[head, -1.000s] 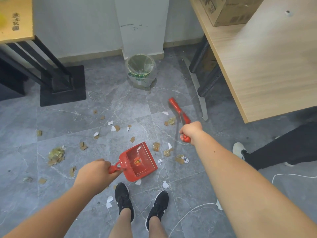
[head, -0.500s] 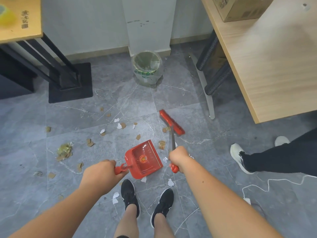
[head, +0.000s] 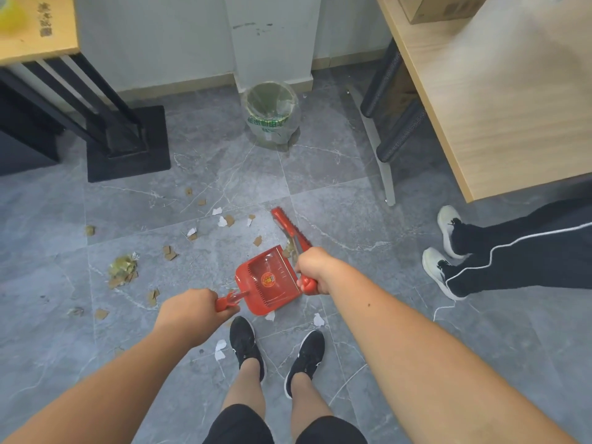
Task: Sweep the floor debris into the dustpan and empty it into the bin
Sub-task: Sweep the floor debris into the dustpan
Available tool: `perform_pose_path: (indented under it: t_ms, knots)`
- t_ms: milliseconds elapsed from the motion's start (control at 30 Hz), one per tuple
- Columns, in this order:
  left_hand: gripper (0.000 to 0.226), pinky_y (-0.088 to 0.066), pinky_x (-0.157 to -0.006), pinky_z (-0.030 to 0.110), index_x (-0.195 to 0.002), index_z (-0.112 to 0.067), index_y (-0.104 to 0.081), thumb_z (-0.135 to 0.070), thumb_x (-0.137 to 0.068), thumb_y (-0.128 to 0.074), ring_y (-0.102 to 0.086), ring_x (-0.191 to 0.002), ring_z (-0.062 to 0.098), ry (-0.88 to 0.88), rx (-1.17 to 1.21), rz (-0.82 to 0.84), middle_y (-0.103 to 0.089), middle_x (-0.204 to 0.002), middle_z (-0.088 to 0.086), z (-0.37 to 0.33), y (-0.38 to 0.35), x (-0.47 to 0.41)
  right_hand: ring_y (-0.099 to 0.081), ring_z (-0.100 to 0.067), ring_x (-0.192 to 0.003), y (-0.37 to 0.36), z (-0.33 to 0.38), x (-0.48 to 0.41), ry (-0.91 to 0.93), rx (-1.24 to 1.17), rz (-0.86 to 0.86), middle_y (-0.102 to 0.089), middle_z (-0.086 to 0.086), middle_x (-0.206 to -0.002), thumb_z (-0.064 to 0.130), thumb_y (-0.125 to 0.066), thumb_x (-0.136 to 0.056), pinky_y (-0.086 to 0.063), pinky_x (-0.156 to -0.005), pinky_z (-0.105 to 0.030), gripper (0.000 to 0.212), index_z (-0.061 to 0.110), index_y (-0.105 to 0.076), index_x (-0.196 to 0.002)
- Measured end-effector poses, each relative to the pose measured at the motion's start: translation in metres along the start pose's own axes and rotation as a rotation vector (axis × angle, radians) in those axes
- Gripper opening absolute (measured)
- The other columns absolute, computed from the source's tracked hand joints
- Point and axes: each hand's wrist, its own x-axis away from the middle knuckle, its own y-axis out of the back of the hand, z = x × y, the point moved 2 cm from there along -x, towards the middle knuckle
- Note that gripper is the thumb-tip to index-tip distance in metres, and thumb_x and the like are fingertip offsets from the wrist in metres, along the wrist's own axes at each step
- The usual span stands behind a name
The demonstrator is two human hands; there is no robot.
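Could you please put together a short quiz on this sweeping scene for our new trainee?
1. True or false: the left hand grips the handle of the dustpan.
2. How does the bin stand? A lying on its side; B upright in front of the white pillar; C upside down.
3. Fill in: the right hand holds the red ____.

Key: 1 true; 2 B; 3 brush.

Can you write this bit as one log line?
left hand: grips dustpan handle | right hand: grips brush | brush head: beside dustpan | scraps: scattered on floor | bin: by wall
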Motion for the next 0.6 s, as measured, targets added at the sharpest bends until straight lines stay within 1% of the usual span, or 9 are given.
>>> perform_pose_path:
  t_ms: [100, 133, 200, 267, 367, 433, 500, 600]
  knots:
    - [0.058, -0.043, -0.049, 0.026, -0.071, -0.023, -0.056, -0.077, -0.089, -0.045, -0.058, -0.056, 0.012, 0.01, 0.039, -0.031, -0.059, -0.065, -0.006, 0.009, 0.0, 0.01, -0.04, -0.013, -0.042, -0.019, -0.004, 0.018, 0.013, -0.017, 0.037, -0.048, -0.01, -0.07, -0.006, -0.033, -0.097, -0.031, -0.033, -0.015, 0.021, 0.001, -0.049, -0.108]
    - [0.058, -0.042, -0.048, 0.026, -0.07, -0.023, -0.055, -0.076, -0.09, -0.045, -0.058, -0.055, 0.012, 0.019, 0.065, -0.043, -0.059, -0.064, -0.006, 0.013, 0.001, 0.014, -0.039, -0.014, -0.043, -0.026, -0.007, 0.024, 0.013, -0.026, 0.049, -0.047, -0.01, -0.069, -0.006, -0.034, -0.097, -0.03, -0.032, -0.015, 0.02, 0.001, -0.049, -0.106]
    - [0.059, -0.04, -0.046, 0.025, -0.068, -0.022, -0.055, -0.076, -0.089, -0.045, -0.057, -0.054, 0.012, 0.04, 0.094, -0.072, -0.059, -0.061, -0.005, 0.022, 0.003, 0.023, -0.038, -0.014, -0.042, -0.041, -0.015, 0.031, 0.0, -0.041, 0.071, -0.047, -0.009, -0.067, -0.006, -0.035, -0.096, -0.028, -0.031, -0.014, 0.019, 0.002, -0.05, -0.104]
    - [0.06, -0.04, -0.046, 0.025, -0.067, -0.022, -0.054, -0.076, -0.09, -0.045, -0.057, -0.053, 0.012, 0.06, 0.089, -0.103, -0.058, -0.061, -0.005, 0.031, 0.006, 0.034, -0.037, -0.014, -0.04, -0.058, -0.024, 0.036, -0.011, -0.04, 0.097, -0.045, -0.008, -0.064, -0.004, -0.037, -0.095, -0.026, -0.033, -0.013, 0.016, 0.005, -0.05, -0.097]
    - [0.062, -0.04, -0.046, 0.025, -0.067, -0.021, -0.053, -0.077, -0.089, -0.043, -0.056, -0.052, 0.012, 0.096, 0.062, -0.132, -0.058, -0.061, -0.005, 0.046, 0.012, 0.052, -0.039, -0.014, -0.042, -0.078, -0.035, 0.042, -0.006, -0.019, 0.136, -0.046, -0.008, -0.067, -0.003, -0.039, -0.095, -0.027, -0.034, -0.014, 0.016, 0.007, -0.051, -0.096]
    - [0.067, -0.04, -0.046, 0.025, -0.068, -0.018, -0.055, -0.081, -0.087, -0.04, -0.056, -0.052, 0.013, 0.136, 0.042, -0.141, -0.061, -0.062, -0.003, 0.056, 0.013, 0.064, -0.039, -0.014, -0.043, -0.088, -0.039, 0.045, 0.0, -0.029, 0.156, -0.045, -0.008, -0.068, -0.005, -0.038, -0.094, -0.028, -0.035, -0.014, 0.018, 0.007, -0.051, -0.098]
    - [0.072, -0.04, -0.046, 0.026, -0.069, -0.015, -0.058, -0.083, -0.084, -0.04, -0.057, -0.052, 0.015, 0.19, 0.061, -0.157, -0.062, -0.062, -0.001, 0.067, 0.013, 0.077, -0.038, -0.014, -0.042, -0.096, -0.044, 0.05, 0.008, -0.026, 0.172, -0.044, -0.007, -0.066, -0.006, -0.038, -0.093, -0.028, -0.035, -0.014, 0.019, 0.008, -0.05, -0.093]
    - [0.072, -0.039, -0.046, 0.028, -0.072, -0.015, -0.06, -0.083, -0.084, -0.041, -0.059, -0.055, 0.016, 0.253, 0.069, -0.179, -0.063, -0.063, -0.001, 0.078, 0.013, 0.096, -0.037, -0.014, -0.039, -0.098, -0.05, 0.059, 0.023, -0.031, 0.183, -0.043, -0.007, -0.063, -0.007, -0.038, -0.093, -0.027, -0.036, -0.014, 0.02, 0.009, -0.049, -0.087]
